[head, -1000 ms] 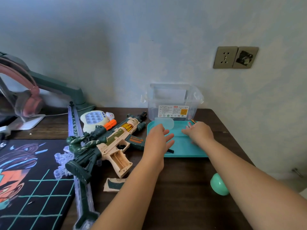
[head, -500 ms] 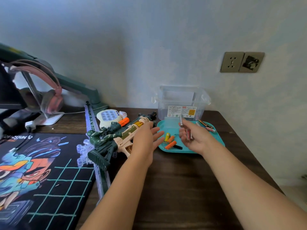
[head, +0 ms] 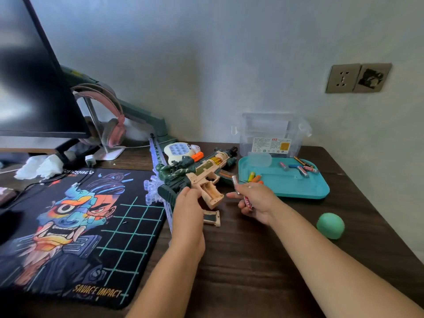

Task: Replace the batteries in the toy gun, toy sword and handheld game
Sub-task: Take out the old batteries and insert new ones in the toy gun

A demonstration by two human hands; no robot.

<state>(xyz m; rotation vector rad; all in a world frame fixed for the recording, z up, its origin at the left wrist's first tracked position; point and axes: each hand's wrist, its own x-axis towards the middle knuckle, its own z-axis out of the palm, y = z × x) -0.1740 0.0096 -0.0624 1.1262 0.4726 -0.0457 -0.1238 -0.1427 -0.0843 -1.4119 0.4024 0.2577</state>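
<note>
Two batteries in right hand, fingers curled round them, one end poking up just beside gun. Left hand curled on gun, behind its open grip. Gun flat on desk, between sword and tray. Loose cover by left hand. Game behind gun.

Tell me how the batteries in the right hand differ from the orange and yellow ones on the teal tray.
Place: the silver-and-red batteries are gripped in the right hand; the orange and yellow batteries lie on the teal plastic tray. Colour: the held ones are silver with red, the tray ones orange or yellow. Both are small cylinders.
</note>
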